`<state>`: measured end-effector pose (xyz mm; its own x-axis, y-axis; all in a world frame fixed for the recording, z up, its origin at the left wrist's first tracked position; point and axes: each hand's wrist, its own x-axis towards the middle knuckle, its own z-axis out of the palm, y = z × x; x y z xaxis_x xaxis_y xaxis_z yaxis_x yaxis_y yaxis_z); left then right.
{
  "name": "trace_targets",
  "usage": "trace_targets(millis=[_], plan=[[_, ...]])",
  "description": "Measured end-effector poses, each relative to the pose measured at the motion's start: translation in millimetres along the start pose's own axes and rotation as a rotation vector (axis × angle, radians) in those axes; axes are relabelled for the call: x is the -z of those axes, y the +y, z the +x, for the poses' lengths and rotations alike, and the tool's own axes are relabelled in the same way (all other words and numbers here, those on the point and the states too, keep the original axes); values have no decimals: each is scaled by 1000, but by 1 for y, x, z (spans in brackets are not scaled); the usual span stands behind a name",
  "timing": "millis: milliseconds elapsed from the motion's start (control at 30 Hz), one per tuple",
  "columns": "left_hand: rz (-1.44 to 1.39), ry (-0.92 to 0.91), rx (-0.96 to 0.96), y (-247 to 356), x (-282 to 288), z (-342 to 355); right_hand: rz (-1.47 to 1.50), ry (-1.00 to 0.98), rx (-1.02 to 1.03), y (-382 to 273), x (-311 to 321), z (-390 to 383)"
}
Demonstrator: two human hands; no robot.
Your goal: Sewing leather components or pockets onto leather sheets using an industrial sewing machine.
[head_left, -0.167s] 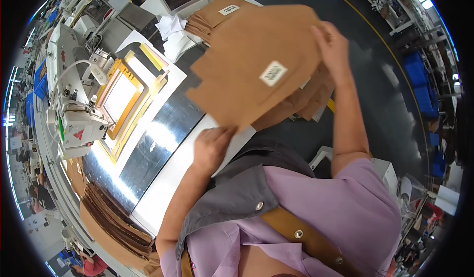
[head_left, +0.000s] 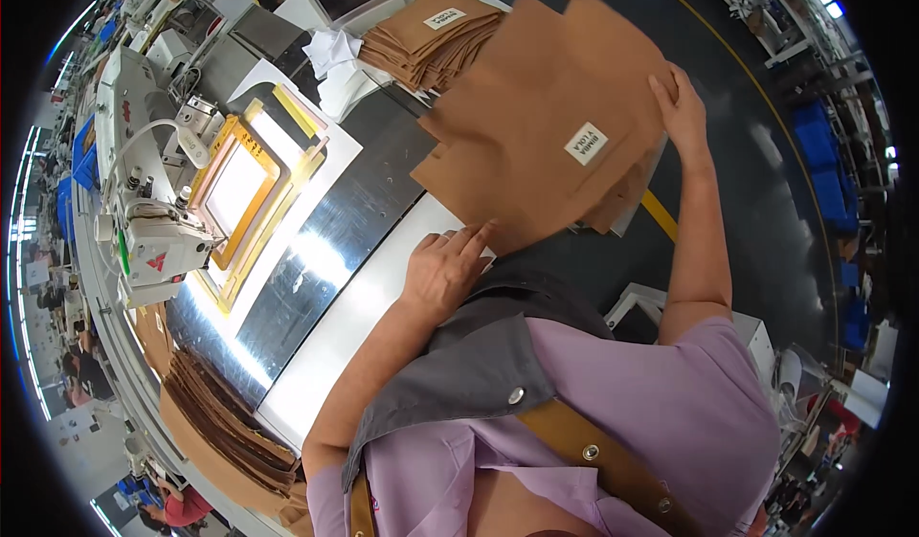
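My right hand [head_left: 680,111] grips the right edge of a large brown fabric piece [head_left: 536,87] with a white label [head_left: 585,143] on it. Under that edge, further layers of brown material show. My left hand [head_left: 450,264] is at the piece's lower left, fingers apart and loosely bent, the fingertips touching it; its thumb is mostly hidden. Beyond the piece lies a pile of similar brown pieces [head_left: 402,39] with a label on top. A white strip of worktop [head_left: 354,322] runs beside my left arm, next to a shiny steel plate [head_left: 369,178].
At left stands an embroidery or sewing machine [head_left: 153,235] with yellow frames [head_left: 268,164] on white sheets. A brown stack [head_left: 215,422] lies lower left, white cloths [head_left: 330,78] farther back. To the right are a floor line [head_left: 661,213] and blue bins [head_left: 814,140]. Other people work at lower left [head_left: 182,503].
The labelled piece and both my hands have moved rightward, the right hand also slightly down. My left fingers have loosened from their pinch. More of the pile behind now shows.
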<state>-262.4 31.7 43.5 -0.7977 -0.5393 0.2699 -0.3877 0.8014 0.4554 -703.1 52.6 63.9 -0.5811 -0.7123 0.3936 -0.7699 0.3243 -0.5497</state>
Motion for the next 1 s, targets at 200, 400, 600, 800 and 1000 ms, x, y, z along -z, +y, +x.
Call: trace_targets(millis=[200,400,600,800,1000], plan=[[-13,27,153,-26,9,-45,-169,74,85,11,-45,-28],[-23,163,658,-39,38,-133,355,-379,280,-123,-126,-54],[13,262,953,-23,46,-199,410,-286,659,-233,-217,-34],[60,383,1029,-10,46,-268,155,-90,600,-234,-240,50],[20,450,1246,-1,44,-305,337,-391,609,-257,-275,32]])
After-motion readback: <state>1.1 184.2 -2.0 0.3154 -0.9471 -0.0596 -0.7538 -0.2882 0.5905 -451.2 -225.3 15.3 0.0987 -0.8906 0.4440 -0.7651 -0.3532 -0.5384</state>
